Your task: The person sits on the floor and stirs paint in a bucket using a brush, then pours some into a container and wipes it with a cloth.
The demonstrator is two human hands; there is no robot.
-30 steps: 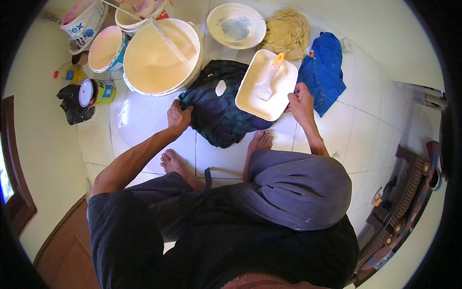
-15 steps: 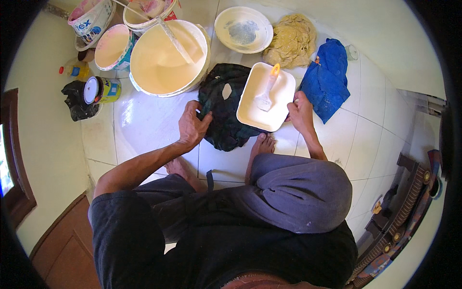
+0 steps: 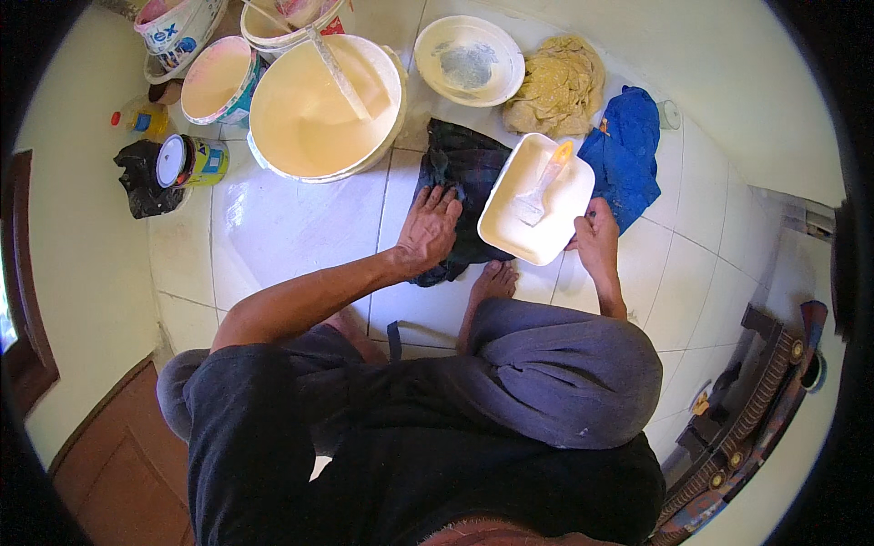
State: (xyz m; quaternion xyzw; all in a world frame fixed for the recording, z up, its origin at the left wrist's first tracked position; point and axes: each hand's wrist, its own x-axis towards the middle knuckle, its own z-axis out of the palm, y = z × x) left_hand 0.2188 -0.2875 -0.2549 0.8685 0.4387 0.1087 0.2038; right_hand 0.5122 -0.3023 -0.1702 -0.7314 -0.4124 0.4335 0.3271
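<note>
My left hand (image 3: 428, 227) is closed on the left side of a dark cloth (image 3: 466, 187), which lies bunched on the tiled floor. My right hand (image 3: 596, 238) pinches the right rim of a white rectangular tray (image 3: 513, 238), whose left side is over the cloth. A paintbrush (image 3: 543, 187) with an orange-tipped handle rests inside the tray, its pale bristles toward the near side. Behind my left hand stands a large bucket (image 3: 319, 175) of cream paint with a stick (image 3: 337, 77) leaning in it.
Smaller paint buckets (image 3: 218, 82), a paint can (image 3: 191, 162), a black plastic bag (image 3: 146, 182) and a bottle (image 3: 146, 118) of yellow liquid stand at the far left. Beyond the tray are a white basin (image 3: 469, 55), a tan cloth (image 3: 557, 86) and a blue cloth (image 3: 628, 155).
The tray with the brush has shifted to the right in my right hand. My left hand has moved right onto the dark cloth, which is now more bunched and further right.
</note>
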